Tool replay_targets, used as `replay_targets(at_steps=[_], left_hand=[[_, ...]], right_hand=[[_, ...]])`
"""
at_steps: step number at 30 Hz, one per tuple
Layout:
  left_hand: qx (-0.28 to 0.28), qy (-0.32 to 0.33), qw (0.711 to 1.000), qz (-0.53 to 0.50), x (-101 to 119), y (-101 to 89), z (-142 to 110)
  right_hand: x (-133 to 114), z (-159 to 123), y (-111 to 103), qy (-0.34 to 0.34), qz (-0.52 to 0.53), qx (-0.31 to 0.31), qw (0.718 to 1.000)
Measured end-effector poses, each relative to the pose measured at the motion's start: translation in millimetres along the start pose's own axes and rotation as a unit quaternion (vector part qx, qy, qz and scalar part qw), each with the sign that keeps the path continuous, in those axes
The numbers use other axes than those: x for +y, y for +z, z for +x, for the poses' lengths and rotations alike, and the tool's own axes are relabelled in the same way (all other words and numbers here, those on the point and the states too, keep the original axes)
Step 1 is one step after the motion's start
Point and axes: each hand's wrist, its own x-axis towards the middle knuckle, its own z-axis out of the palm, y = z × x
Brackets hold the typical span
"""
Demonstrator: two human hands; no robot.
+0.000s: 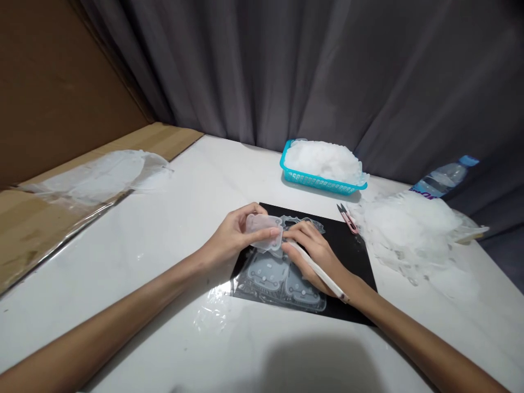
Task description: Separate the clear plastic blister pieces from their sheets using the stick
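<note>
My left hand [237, 230] is closed on a small translucent plastic piece [262, 221] with rounded corners, the thumb lying across its front. My right hand [317, 252] is closed around a slim white pen-like tool [321, 273], its fingertips close to the piece's right edge. The tool's tip is hidden by my fingers, so its kind cannot be made out. Under both hands lies a black mat [352, 303]. On it rest clear plastic pieces with rounded moulded shapes [266, 270], and a ragged clear scrap [317, 224] sits beyond my right hand.
Small pink-handled thread snips [347, 218] lie at the mat's far right corner. Behind stands a turquoise basket [323, 183] heaped with white plastic. To the right are a pile of clear plastic [413, 224] and a bottle [444, 177]. A plastic bag [106, 174] lies on cardboard at left.
</note>
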Motion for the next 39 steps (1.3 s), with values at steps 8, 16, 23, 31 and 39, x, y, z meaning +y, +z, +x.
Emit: replay_targets(at_steps=[8,16,23,31,39], left_hand=[[-0.05,-0.012,0.995,0.085,-3,-3.3,-1],[-0.144,0.031,0.986,0.081,-7,-13.7,5],[-0.149,0.012,0.974,0.173,-6,-7.5,-1],[0.171,-0.047,0.982,-0.061,-11,-34.6,25],[-0.056,-0.057,0.992,-0.099,6,-20.1,3]], right_hand=[[4,-2,4,-0.007,0.011,0.018,1.0],[2,-3,-1,-0.02,0.007,0.031,0.999],[6,-8,0,-0.062,-0.063,0.024,0.996],[4,-12,3,-0.104,-0.14,0.028,0.984],[20,-8,1,0.15,-0.027,0.15,0.977]])
